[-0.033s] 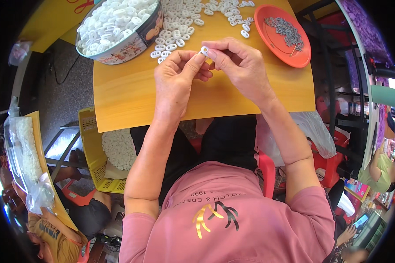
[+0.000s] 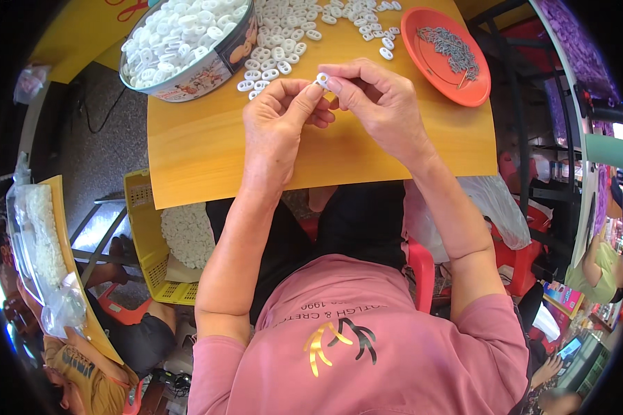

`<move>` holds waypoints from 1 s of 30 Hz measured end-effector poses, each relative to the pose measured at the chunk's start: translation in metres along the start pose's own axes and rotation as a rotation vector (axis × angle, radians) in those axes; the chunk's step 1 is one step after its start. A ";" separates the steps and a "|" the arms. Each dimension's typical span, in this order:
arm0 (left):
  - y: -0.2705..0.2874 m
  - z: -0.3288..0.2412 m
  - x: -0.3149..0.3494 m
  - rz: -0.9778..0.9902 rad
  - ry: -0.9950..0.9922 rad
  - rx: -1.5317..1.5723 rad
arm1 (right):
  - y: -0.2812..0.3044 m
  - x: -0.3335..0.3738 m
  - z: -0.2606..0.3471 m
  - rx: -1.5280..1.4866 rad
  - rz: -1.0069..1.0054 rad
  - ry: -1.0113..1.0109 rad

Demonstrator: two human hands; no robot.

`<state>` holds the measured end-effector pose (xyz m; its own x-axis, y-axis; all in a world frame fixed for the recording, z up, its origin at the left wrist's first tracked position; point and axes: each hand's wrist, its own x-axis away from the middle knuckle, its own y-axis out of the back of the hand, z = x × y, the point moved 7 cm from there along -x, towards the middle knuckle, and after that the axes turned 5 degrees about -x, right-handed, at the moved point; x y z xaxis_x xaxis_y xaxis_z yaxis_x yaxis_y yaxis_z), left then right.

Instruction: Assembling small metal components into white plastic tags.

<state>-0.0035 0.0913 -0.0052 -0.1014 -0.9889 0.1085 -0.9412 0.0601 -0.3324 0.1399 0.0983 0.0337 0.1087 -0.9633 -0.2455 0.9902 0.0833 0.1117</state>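
Head view: left hand and right hand meet over yellow board, fingertips of both pinched narrow on one small white plastic ring, held just above loose pile of white rings at 12 o'clock. Best handling, by judgement: keep pinch light, ring square to fingers, elbows tucked. Round tin of rings at 10 o'clock, orange dish of metal bits at 2 o'clock. Bare board toward 6 o'clock edge gives working room; yellow crate below at 8 o'clock.
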 end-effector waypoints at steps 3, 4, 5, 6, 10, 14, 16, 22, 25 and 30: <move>-0.001 0.000 0.000 0.017 0.020 0.019 | -0.002 0.001 0.001 -0.029 0.010 -0.006; -0.002 0.000 0.000 0.015 0.018 0.013 | -0.002 0.001 0.000 -0.040 -0.001 -0.022; -0.002 0.000 0.000 0.016 0.018 0.012 | -0.002 0.002 0.000 -0.041 -0.002 -0.021; -0.002 0.000 0.000 0.001 0.015 0.003 | -0.003 0.002 -0.001 -0.008 -0.004 -0.022; 0.000 -0.001 0.000 -0.027 -0.008 -0.010 | -0.006 0.003 -0.003 0.031 -0.011 0.013; 0.002 -0.002 0.002 0.033 -0.026 -0.008 | -0.006 0.001 -0.002 -0.186 0.034 -0.139; 0.000 -0.007 0.008 0.034 -0.090 -0.053 | -0.007 0.002 -0.002 -0.447 0.085 -0.249; -0.016 -0.017 0.029 0.175 -0.249 -0.096 | -0.027 0.013 0.010 -0.819 0.182 -0.385; -0.012 -0.021 0.036 0.192 -0.281 0.029 | -0.043 0.018 0.012 -0.921 0.223 -0.414; -0.010 -0.034 0.039 0.208 -0.428 0.049 | -0.053 0.024 0.020 -0.963 0.177 -0.404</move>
<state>-0.0090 0.0565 0.0338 -0.1341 -0.9244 -0.3570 -0.8976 0.2659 -0.3515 0.0883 0.0658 0.0408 0.3962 -0.9164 0.0576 0.6337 0.2276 -0.7393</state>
